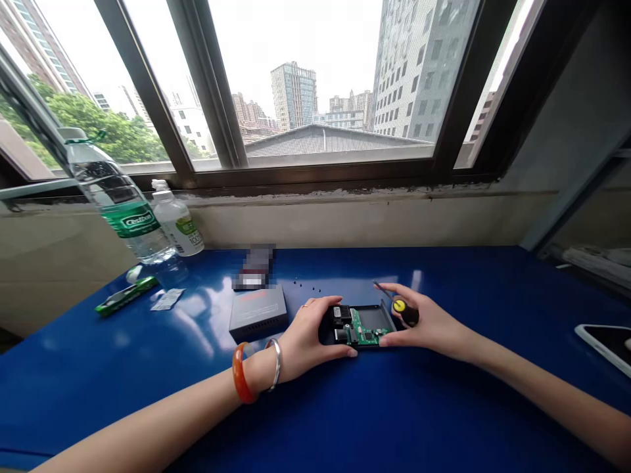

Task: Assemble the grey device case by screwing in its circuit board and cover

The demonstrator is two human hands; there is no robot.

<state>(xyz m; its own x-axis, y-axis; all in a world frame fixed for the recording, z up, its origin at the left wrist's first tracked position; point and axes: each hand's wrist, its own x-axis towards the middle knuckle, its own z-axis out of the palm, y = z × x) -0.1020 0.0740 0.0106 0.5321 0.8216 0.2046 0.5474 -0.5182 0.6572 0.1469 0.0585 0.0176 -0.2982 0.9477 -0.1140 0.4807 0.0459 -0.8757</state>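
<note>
Two bare hands meet at a small open case (363, 326) lying near the middle of a glossy blue desk (444, 407), seen from the head camera. The case is a shallow black tray with a green circuit board (363, 330) seated inside it.

The left hand (308, 338) is curled around the case's left end, thumb pressed along the front edge and fingers over the back. It wears a ring, and an orange bangle (239, 374) and a silver bangle (276, 360) sit on the wrist.

The right hand (428, 323) is closed around a screwdriver (404, 309) with a black and yellow handle, its thin shaft pointing away toward the window (315, 85). The thumb of that hand rests against the case's right front corner.

Just left of the left hand lies a grey metal cover (257, 312), with a blurred-out item behind it. Several tiny dark screws (306, 286) are scattered on the desk behind the case.

At the far left stand a large water bottle (121, 200) and a smaller bottle (177, 225), close together, with a green packet (125, 295) and a paper slip (167, 299) lying before them. A phone (608, 345) lies at the right edge.
</note>
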